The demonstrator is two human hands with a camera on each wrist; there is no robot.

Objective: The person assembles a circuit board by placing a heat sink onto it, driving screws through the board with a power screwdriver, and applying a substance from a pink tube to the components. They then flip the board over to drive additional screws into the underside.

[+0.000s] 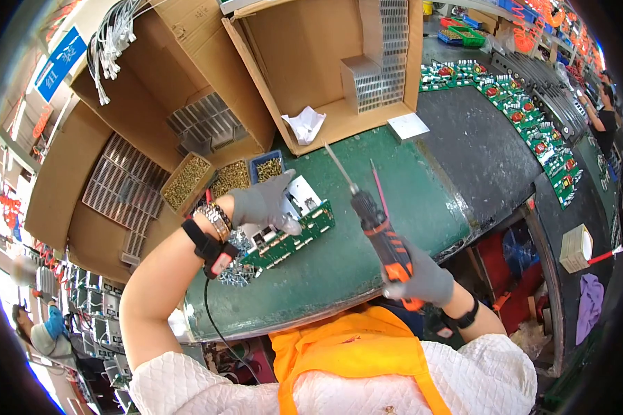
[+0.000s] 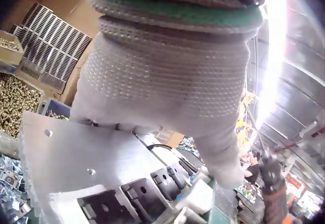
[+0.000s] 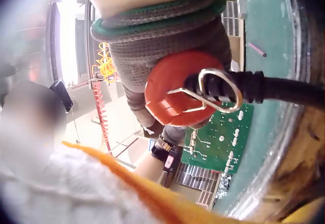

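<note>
My gloved left hand (image 1: 264, 202) grips a green circuit board (image 1: 316, 223) with a bare metal plate (image 2: 86, 155) along it. In the left wrist view its fingers pass behind the plate and the thumb lies at the board side, near black components (image 2: 139, 198). The board stands on edge on the green bench. My gloved right hand (image 1: 429, 277) holds a black and orange electric screwdriver (image 1: 386, 245). Its long bit (image 1: 339, 166) points up and away, to the right of the board. A cord leaves the screwdriver's red end (image 3: 177, 89) in the right wrist view.
Bins of brass screws, one a blue bin (image 1: 254, 173), sit behind the left hand. Cardboard boxes (image 1: 304, 55) with metal heat sinks (image 1: 204, 121) line the back. Small silver parts (image 1: 237, 274) lie beside the board. A pink pen-like stick (image 1: 378, 187) and several circuit boards (image 1: 533, 128) lie rightward.
</note>
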